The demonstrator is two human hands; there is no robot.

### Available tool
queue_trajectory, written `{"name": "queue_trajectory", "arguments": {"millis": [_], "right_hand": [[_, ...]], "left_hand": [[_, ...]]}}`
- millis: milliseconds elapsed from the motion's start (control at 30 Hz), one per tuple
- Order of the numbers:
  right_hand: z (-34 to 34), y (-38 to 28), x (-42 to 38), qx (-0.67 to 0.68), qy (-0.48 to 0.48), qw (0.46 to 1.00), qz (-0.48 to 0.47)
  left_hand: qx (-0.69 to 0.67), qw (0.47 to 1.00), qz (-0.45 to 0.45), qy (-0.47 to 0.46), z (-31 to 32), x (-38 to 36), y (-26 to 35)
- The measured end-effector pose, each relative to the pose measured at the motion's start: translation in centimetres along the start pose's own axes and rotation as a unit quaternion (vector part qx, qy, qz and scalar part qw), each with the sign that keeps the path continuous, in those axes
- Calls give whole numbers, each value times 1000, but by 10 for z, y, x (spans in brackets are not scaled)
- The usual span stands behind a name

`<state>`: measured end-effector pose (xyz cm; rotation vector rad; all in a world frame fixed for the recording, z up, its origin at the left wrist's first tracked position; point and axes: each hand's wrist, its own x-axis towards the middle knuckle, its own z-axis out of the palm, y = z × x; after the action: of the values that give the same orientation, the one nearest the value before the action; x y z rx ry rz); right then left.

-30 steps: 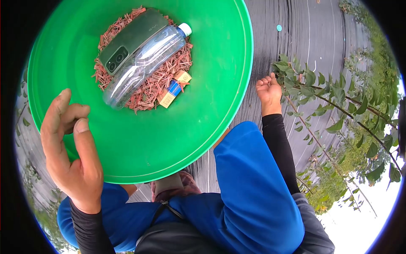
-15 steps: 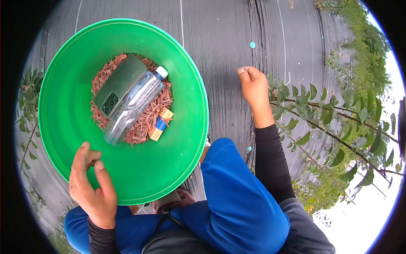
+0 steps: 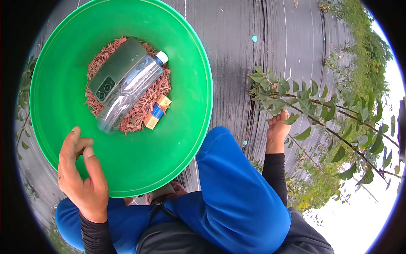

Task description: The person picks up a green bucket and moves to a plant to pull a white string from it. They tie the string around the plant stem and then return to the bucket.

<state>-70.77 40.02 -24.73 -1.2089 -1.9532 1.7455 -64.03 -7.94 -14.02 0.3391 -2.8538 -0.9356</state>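
Over black ground sheet, left hand (image 3: 80,178) gripping green basin (image 3: 186,127) rim, right hand (image 3: 278,131) curled around leafy branch (image 3: 304,108).

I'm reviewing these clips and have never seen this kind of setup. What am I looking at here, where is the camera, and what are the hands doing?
There is no machine: a person wears one camera on the head, looking down through a fisheye lens, so the edges curve. The blue shapes below are the person's legs.

The left hand grips the rim of a big green basin. Inside it lie a heap of small reddish pieces, a dark green phone, a clear plastic bottle with a white cap, and a small yellow-and-blue box.

The right hand reaches into a leafy branch; whether it grips a stem I cannot tell. Underneath is black ground cloth.
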Motion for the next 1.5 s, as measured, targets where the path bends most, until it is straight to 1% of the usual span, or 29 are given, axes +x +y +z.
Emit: {"name": "queue_trajectory", "arguments": {"millis": [33, 100, 200, 267, 333, 367, 400, 433, 467, 500, 533, 567, 600, 667, 700, 733, 767, 800, 833, 867, 900, 967, 1000, 1067, 1100, 1167, 1200, 1267, 1500], "right_hand": [[0, -3, 7, 1, 2, 1000, -2], [12, -15, 14, -52, -44, 991, 117], [24, -14, 23, -79, -60, 989, 113], [23, -11, 25, -64, -59, 993, 84], [16, -2, 34, -9, -96, 982, 165], [10, 5, 36, -41, -135, 984, 110], [1, 15, 49, -44, -136, 983, 112], [-14, 26, 65, -209, -224, 951, -34], [-21, 31, 74, -362, -300, 864, -179], [-8, 20, 63, -365, -300, 864, -177], [19, -4, 39, -79, -286, 954, 36], [36, -16, 28, 218, -231, 917, 243], [34, -13, 33, 218, -228, 917, 244], [26, -4, 43, 210, -198, 911, 293], [24, 1, 46, 210, -197, 912, 293], [23, 5, 47, 247, -231, 895, 289], [24, 7, 47, 282, -265, 877, 285], [36, 0, 39, 283, -264, 877, 286], [49, -7, 30, 272, -170, 902, 289], [59, -13, 24, 258, -74, 919, 289], [53, -9, 28, 258, -75, 919, 290], [45, -2, 36, 277, -162, 896, 308], [47, -3, 35, 277, -162, 895, 310], [54, -9, 31, 229, -109, 918, 305], [53, -6, 34, 230, -108, 917, 306], [51, -1, 40, 225, -71, 927, 292], [51, 1, 38, 226, -70, 926, 292], [53, 2, 34, 200, -113, 935, 271], [41, 27, 37, 198, -105, 954, 198]], "left_hand": [[-4, 1000, 1, 5, 1, -2, -2], [0, 1000, -1, 1, 0, -3, -2], [15, 1000, 9, -4, -3, -2, -1], [25, 999, 20, -10, -5, -1, 1], [33, 999, 16, -24, -6, 0, 1], [34, 999, 14, -25, -6, 1, 0], [35, 999, 22, -30, -7, 1, 0], [36, 998, 30, -37, -7, 1, -1], [35, 998, 27, -39, -7, 0, -2], [35, 998, 30, -42, -7, 0, -3], [36, 998, 34, -46, -8, -1, -4], [36, 998, 34, -49, -8, -1, -4], [43, 997, 36, -53, -9, 0, -3], [49, 996, 41, -59, -10, -1, -3], [38, 997, 25, -68, -11, -3, -3], [28, 997, 9, -76, -12, -4, -3], [29, 997, 9, -76, -12, -3, -4], [32, 997, 32, -65, -10, -1, -5], [36, 996, 56, -53, -9, 0, -5], [36, 996, 55, -52, -9, 0, -5], [36, 996, 62, -52, -9, 0, -6], [36, 996, 68, -52, -9, 0, -6], [36, 996, 64, -50, -9, 0, -5], [37, 996, 59, -48, -9, -1, -5], [36, 997, 52, -48, -9, -1, -4], [37, 997, 47, -48, -9, -2, -4], [35, 997, 43, -46, -8, -2, -4], [33, 998, 41, -46, -9, -2, -4], [32, 998, 13, -55, -9, -3, -2]]}}
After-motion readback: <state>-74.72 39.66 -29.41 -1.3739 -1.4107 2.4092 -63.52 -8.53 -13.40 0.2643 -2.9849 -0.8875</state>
